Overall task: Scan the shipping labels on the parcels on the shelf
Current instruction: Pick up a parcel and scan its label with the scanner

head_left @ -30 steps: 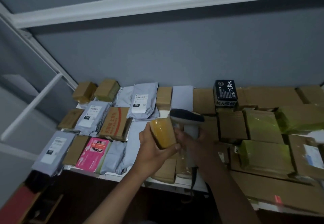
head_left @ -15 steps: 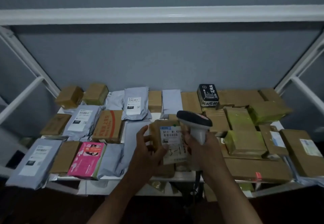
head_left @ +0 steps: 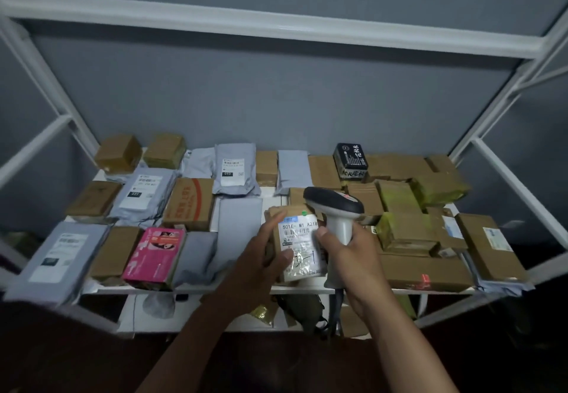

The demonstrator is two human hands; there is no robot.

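Two hands work at the shelf [head_left: 215,288]. The left hand [head_left: 264,257] grasps one brown parcel [head_left: 295,239], label [head_left: 299,246] up, at the shelf's front edge. The right hand [head_left: 350,257] grips one scanner [head_left: 336,208] just beside it. One pink box [head_left: 155,254] and one black box [head_left: 350,156] lie among many other parcels.

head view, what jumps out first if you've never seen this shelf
At centre front, the left hand grips a brown parcel with its white label facing up, and the right hand holds a grey scanner right beside it. Next comes the bright pink box at front left, among dull brown boxes and grey mailers.
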